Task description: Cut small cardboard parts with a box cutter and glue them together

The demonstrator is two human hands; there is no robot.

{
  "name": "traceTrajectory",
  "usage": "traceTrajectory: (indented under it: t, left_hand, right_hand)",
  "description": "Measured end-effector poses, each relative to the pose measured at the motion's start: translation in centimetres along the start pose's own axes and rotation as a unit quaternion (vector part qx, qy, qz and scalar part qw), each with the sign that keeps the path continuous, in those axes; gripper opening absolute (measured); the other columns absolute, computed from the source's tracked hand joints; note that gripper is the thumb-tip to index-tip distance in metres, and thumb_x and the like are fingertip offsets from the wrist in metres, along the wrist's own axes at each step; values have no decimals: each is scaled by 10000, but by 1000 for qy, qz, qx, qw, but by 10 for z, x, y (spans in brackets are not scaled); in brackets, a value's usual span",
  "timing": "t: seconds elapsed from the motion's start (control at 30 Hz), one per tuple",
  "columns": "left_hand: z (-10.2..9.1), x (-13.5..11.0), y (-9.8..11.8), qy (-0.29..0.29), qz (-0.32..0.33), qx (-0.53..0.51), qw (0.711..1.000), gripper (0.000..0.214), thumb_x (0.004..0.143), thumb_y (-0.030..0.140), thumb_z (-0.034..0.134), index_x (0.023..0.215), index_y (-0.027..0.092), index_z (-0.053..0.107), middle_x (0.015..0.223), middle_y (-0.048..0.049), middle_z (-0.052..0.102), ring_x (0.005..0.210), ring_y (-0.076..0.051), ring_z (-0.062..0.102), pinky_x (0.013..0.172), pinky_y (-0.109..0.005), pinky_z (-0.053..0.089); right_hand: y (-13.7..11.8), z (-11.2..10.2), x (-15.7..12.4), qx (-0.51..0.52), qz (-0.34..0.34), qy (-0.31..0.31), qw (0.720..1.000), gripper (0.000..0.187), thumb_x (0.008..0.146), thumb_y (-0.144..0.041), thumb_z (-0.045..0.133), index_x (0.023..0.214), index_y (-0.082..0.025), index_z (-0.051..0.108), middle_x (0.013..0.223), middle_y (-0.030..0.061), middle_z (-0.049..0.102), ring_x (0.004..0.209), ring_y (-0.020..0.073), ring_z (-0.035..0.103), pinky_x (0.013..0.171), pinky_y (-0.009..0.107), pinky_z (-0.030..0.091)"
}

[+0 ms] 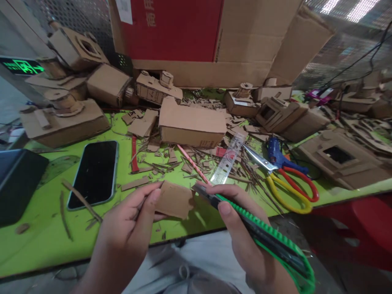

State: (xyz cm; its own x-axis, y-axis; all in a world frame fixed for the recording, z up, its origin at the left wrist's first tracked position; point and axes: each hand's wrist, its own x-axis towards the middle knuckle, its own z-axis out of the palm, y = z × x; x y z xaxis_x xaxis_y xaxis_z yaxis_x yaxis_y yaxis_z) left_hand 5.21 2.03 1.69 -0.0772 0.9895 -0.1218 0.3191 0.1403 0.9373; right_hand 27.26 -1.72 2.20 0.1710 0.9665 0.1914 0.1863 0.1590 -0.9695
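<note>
Between the thumb and fingers of my left hand point(130, 222) is a small flat piece of cardboard point(176, 200), its right edge rough and uneven. My right hand point(245, 232) grips a green utility knife point(269, 237), with the blade end pointing left toward that rough edge. A narrow gap seems to lie between blade and cardboard, though I cannot tell for sure whether they touch. Both hands are above the front edge of the green table point(196, 228). Just beyond them lie a pink striped pencil-like stick point(192, 164) and a clear ruler point(228, 159).
Scissors point(278, 175) with red and yellow handles lie to the right, beside a blue glue gun point(280, 155). A phone point(94, 173) and a dark box point(20, 183) are on the left. Cardboard scraps and a cardboard box model point(192, 124) cover the middle; more models point(343, 159) stand around.
</note>
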Motion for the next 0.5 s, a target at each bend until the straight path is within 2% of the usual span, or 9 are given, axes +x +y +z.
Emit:
traceTrajectory:
  t: [0.13, 0.23, 0.4, 0.5]
  left_hand:
    - [3, 0, 3, -12, -59, -63, 996, 589, 930, 702, 753, 1252, 211, 799, 1365, -87, 812, 998, -292, 854, 810, -334, 743]
    - [4, -1, 5, -7, -69, -71, 995, 591, 920, 697, 769, 1238, 199, 788, 1391, -96, 795, 1003, -293, 853, 801, -335, 747]
    - [6, -2, 11, -22, -73, -94, 993, 593, 930, 682, 764, 1254, 186, 773, 1273, -95, 827, 837, -274, 859, 707, -372, 760]
    - [8, -1, 16, -36, -86, -127, 988, 610, 947, 675, 749, 1303, 180, 748, 1191, -93, 845, 824, -282, 859, 681, -397, 761]
  right_hand:
    - [-1, -2, 0, 7, -6, 8, 1000, 182, 1121, -422, 638, 1176, -344, 793, 1253, 2, 873, 1248, 226, 810, 1005, 276, 666]
    - [-2, -3, -1, 8, -4, 8, 1000, 178, 1117, -433, 648, 1173, -347, 794, 1245, -6, 879, 1224, 215, 823, 978, 254, 672]
    - [1, -4, -4, -1, -2, 5, 1000, 167, 1109, -425, 665, 1178, -343, 794, 1254, 9, 877, 1223, 246, 826, 933, 287, 699]
    - [2, -2, -4, 1, -2, 11, 1000, 169, 1102, -421, 673, 1172, -327, 795, 1241, 26, 878, 1214, 265, 829, 939, 323, 706]
